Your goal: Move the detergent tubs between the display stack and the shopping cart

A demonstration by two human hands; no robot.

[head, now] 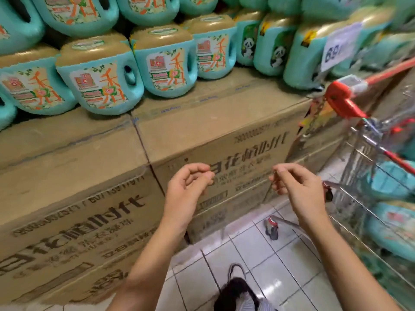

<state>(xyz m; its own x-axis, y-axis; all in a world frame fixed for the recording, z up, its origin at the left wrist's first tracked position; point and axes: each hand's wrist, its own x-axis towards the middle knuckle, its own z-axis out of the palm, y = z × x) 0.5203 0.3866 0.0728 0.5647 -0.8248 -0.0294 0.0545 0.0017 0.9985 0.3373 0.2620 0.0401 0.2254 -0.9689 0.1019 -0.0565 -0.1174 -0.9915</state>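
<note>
Teal detergent tubs [98,79] are stacked on top of the cardboard cartons [202,122], more tubs [391,178] are seen in the shopping cart [343,102] right of the cartons, and the left hand [186,185] and right hand [298,185] are held before the cartons, loosely curled, empty.

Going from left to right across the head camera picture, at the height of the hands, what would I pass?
cardboard boxes → left hand → right hand → shopping cart wire wall → detergent tubs lying inside it
</note>
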